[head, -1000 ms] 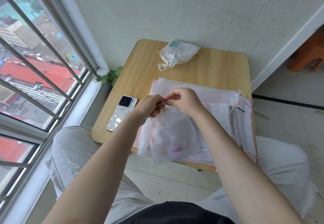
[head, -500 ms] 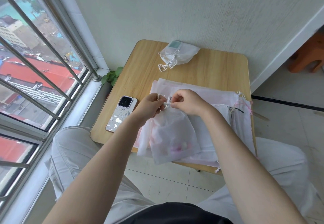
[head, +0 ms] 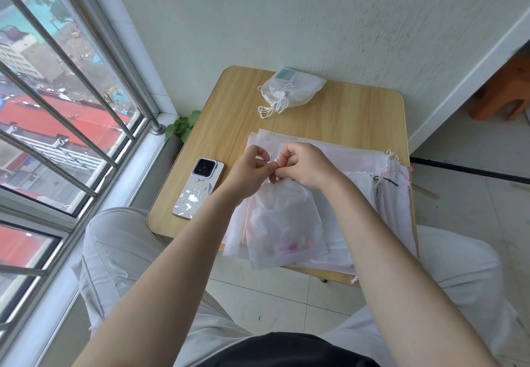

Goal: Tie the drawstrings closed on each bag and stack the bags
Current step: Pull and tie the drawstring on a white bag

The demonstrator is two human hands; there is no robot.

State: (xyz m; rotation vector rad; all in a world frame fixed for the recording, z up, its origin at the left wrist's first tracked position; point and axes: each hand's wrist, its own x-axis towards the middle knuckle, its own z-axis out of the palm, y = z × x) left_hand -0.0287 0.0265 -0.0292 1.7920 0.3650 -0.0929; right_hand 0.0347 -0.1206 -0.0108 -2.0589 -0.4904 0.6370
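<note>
Drawstrings point(head: 274, 169) pinched in left hand point(head: 249, 172) and right hand point(head: 304, 166) grip; no legible writing.

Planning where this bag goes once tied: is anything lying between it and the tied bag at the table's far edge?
Nothing visible: bare table lies between the held bag and the tied bag.

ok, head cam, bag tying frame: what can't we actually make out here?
- Knot state: the white drawstring is bunched between the left hand and right hand; the fingers cover it.
- Contents of the sheer white bag being tied: only blurred pink shapes show through the fabric.
- Count of flat white bags in the pile: the layers overlap and the arms cover part.
- Tied white bag at the table's far edge: its greenish content is too small to identify.
</note>
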